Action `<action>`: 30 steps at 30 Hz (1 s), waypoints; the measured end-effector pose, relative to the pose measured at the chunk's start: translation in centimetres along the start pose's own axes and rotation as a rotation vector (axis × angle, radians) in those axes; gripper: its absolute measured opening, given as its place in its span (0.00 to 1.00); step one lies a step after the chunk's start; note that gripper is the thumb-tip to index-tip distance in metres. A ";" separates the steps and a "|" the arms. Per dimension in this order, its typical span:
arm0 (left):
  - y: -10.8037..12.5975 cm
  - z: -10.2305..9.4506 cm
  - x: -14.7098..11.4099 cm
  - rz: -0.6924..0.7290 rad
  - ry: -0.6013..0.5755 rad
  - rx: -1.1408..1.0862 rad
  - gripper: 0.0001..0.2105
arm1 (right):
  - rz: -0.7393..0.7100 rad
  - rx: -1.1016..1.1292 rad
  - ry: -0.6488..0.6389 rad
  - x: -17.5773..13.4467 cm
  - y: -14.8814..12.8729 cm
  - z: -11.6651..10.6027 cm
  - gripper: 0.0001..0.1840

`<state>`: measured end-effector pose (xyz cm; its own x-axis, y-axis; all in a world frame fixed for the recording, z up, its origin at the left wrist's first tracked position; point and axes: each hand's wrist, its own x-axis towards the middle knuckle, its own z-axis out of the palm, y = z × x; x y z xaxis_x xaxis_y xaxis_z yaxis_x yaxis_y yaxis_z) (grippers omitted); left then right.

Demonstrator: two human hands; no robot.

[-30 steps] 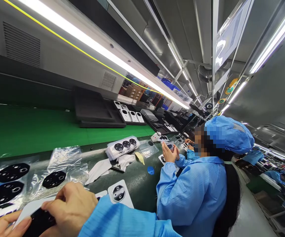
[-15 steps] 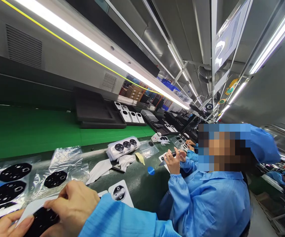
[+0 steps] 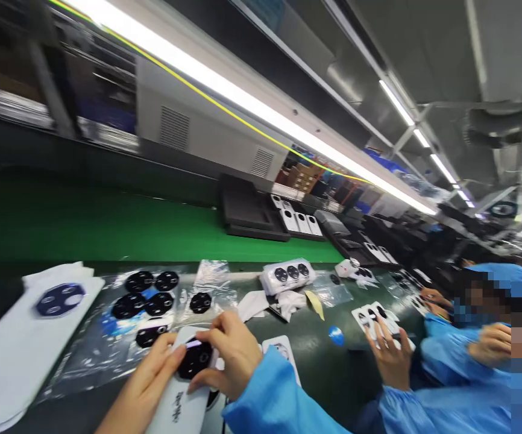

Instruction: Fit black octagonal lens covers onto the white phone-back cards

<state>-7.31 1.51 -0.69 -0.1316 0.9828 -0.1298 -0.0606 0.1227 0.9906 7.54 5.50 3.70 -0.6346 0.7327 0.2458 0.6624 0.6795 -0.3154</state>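
A white phone back cover with dark lettering is tilted low in the picture. My left hand grips it along its left edge, thumb near the black camera lens plate at its upper end. The thumb and fingers of my right hand close around the lens plate's right side and press on it. Partly hidden behind my right hand lies another white back cover. Just beyond, several loose black lens plates rest on clear plastic film, and a single plate lies on its own bag.
White covers are stacked at the left. Beyond lie a wrapped pack of lens plates, white cloths and a blue disc. Black trays stand on the green belt. A co-worker's hand touches white covers at right.
The view has swung left, so the stacked covers now show and the co-worker sits farther right. The co-worker's hand has lowered onto white covers. My hands remain on the cover and lens plate.
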 end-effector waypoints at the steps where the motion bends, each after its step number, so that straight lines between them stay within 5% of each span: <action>1: 0.3 0.1 -0.1 -0.005 0.019 -0.025 0.24 | -0.025 0.043 0.014 -0.1 0.4 0.3 0.32; 5: 0.3 0.2 0.1 -0.005 -0.022 -0.095 0.23 | -0.028 0.177 0.114 -0.7 1.9 1.3 0.24; 9: -0.2 -0.1 0.4 -0.044 -0.148 -0.156 0.24 | 0.134 0.374 0.246 -1.9 2.7 1.7 0.15; 14: 0.4 0.1 0.2 -0.077 -0.110 -0.230 0.26 | 0.468 0.930 0.063 -2.6 2.4 1.3 0.20; 17: 1.0 0.2 -0.1 -0.112 -0.154 -0.235 0.26 | 0.524 1.188 -0.066 -2.4 1.9 1.2 0.30; 22: 1.1 0.4 -0.3 -0.191 -0.192 -0.260 0.26 | 0.561 1.285 -0.097 -1.9 1.4 1.0 0.36; 30: -1.1 0.7 0.5 -0.042 -0.101 -0.007 0.28 | 0.596 1.244 -0.004 -2.3 0.0 0.9 0.38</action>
<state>-6.61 1.93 -1.84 -0.0281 0.9858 -0.1657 -0.0712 0.1634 0.9840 8.68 3.74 2.34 -0.3862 0.8967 -0.2163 0.0443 -0.2162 -0.9753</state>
